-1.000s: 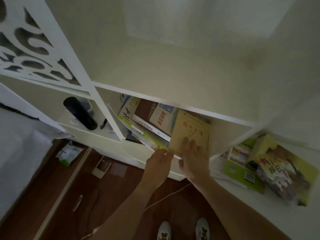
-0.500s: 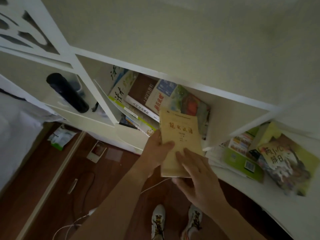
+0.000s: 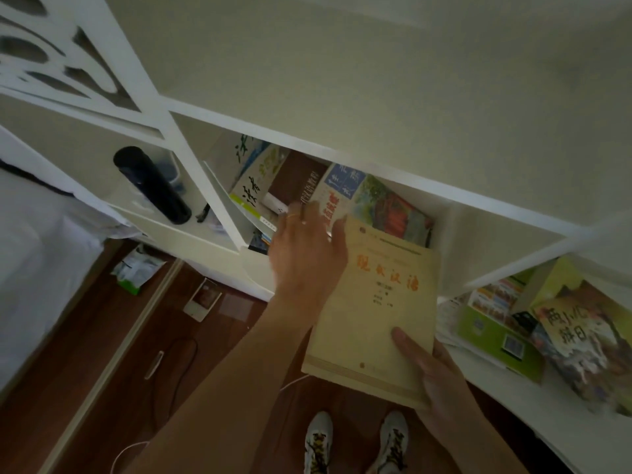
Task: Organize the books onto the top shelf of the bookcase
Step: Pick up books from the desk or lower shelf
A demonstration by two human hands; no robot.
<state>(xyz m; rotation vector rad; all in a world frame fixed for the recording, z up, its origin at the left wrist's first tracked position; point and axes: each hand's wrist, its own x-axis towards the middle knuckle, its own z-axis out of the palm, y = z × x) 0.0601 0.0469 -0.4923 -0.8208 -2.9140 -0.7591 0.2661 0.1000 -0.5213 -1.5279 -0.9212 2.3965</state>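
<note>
yellow paperback (image 3: 372, 302) looks light but floppy, so it is best gripped at its lower corner. right hand (image 3: 441, 378) pinches there, thumb on the cover; left hand (image 3: 307, 254) steadies its left edge, fingers (image 3: 301, 213) loosely apart.

Both forearms bare, no sleeves. Thin ring (image 3: 291, 216) on a left hand (image 3: 306, 249) finger. White sneakers (image 3: 355, 441), dark-and-yellow patterned laces.

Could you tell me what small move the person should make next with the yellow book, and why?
Probably lift the yellow book clear and up toward the top shelf. The right hand grips its lower corner, the left hand steadies its edge, and it is mostly out of the lower compartment.
</note>
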